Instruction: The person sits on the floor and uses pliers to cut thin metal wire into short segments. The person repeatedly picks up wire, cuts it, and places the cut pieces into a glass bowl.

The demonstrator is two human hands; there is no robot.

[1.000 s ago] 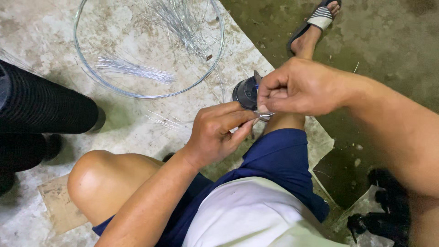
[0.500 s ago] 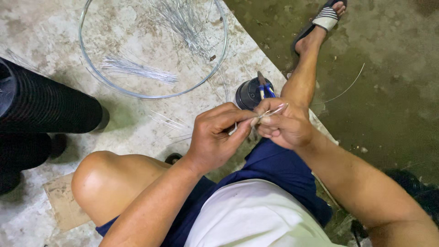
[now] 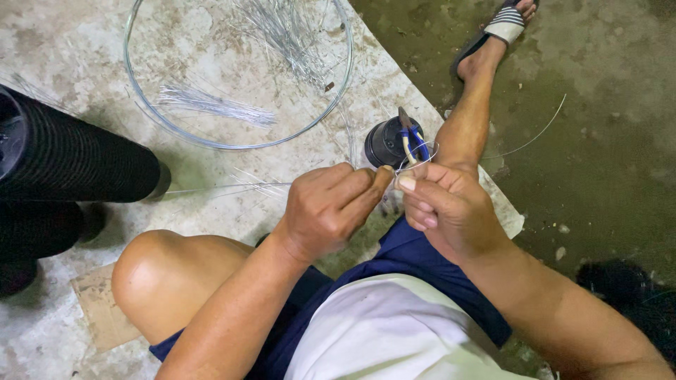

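Note:
My left hand (image 3: 331,211) and my right hand (image 3: 443,211) meet in front of my lap, fingertips almost touching. Both pinch a thin, bent piece of silver wire (image 3: 417,160) that loops up between thumbs and forefingers. Just beyond the fingers stands a small black cylinder (image 3: 384,143) with blue-handled pliers (image 3: 412,141) resting on it. A long thin wire (image 3: 535,137) trails off to the right across the dark floor.
A large wire hoop (image 3: 239,144) lies on the pale concrete with bundles of cut wire pieces (image 3: 211,105) inside it. Black ribbed rolls (image 3: 70,165) lie at the left. My bare knee (image 3: 162,274) is at lower left, my sandalled foot (image 3: 503,24) at top right.
My right hand has dropped from above the black cylinder to beside my left hand, and the arm now comes in from lower right. The wire stays pinched between both hands.

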